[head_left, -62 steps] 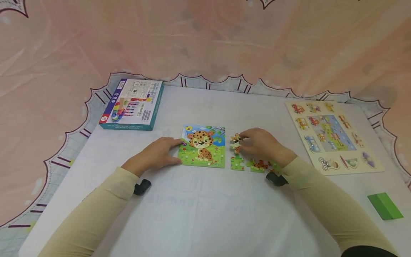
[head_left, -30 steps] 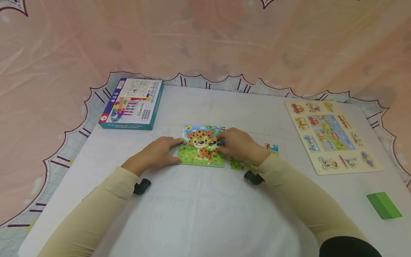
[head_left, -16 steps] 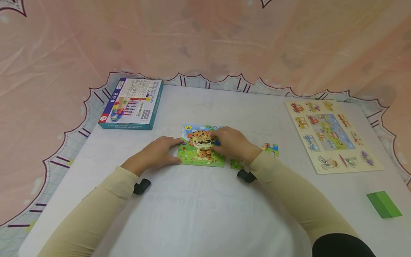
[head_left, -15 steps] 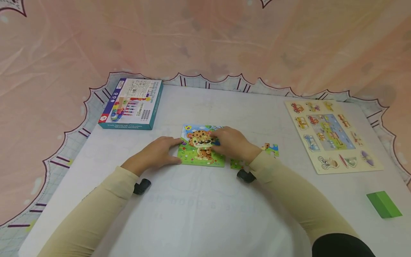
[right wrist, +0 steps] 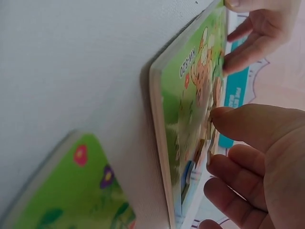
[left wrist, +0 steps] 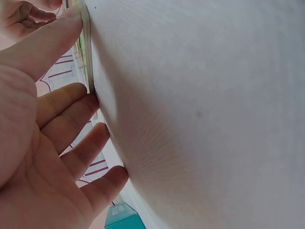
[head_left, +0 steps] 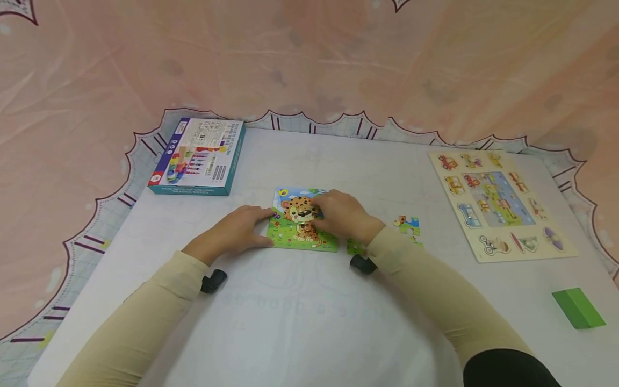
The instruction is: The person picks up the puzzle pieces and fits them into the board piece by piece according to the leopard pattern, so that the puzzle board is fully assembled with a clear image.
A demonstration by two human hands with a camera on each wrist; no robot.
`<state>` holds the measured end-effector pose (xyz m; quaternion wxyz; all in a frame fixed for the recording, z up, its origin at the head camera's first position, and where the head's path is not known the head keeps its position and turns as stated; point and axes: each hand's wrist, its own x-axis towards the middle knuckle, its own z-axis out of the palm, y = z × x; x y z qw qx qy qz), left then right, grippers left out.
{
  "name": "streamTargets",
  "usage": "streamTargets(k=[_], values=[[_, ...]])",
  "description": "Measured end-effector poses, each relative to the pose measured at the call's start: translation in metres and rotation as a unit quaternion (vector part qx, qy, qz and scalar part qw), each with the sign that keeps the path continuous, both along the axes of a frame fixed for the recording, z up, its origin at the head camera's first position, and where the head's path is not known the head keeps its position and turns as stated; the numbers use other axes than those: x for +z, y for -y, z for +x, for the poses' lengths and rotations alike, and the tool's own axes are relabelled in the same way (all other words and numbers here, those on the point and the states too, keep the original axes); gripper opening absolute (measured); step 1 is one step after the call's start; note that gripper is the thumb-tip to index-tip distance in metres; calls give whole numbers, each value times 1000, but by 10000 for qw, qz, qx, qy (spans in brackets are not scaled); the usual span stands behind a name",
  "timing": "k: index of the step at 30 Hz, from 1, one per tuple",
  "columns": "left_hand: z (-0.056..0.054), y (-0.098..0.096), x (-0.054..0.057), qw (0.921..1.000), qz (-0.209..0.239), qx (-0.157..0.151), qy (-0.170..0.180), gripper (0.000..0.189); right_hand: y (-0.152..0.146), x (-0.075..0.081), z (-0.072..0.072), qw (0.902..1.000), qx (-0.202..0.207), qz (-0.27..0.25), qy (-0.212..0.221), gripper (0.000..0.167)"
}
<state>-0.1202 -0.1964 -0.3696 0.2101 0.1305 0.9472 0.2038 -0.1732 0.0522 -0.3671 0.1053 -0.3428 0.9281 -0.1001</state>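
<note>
A square puzzle board (head_left: 285, 234) with a cartoon leopard on a green meadow lies flat at the middle of the table. My left hand (head_left: 237, 231) rests at its left edge, thumb and fingers extended and touching the side. Above the board's right part, my right hand (head_left: 344, 214) pinches a small jigsaw piece (right wrist: 209, 136) between thumb and fingertips. The right wrist view shows that piece nearly edge-on, close over the board; whether it touches cannot be told. Beside the board are loose jigsaw pieces (head_left: 408, 224), partly hidden by the right forearm.
A teal-sided box (head_left: 198, 156) lies at the back left. On the right is a cream board (head_left: 503, 207) with several vehicle and animal pictures. A green block (head_left: 578, 308) sits near the right edge. A scalloped cloth border (head_left: 314, 123) runs along the table's back.
My right hand has carried the leopard-print jigsaw piece leftward from the loose pieces to over the board, shifting slightly farther left in the last half second. The left hand stays put.
</note>
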Motion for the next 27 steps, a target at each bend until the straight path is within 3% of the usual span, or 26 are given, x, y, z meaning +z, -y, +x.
streamTargets(k=[27], values=[[-2,1,-3,10000,-9,-34,-14,76,11,-5,-2,9996,-93,267,0,40]])
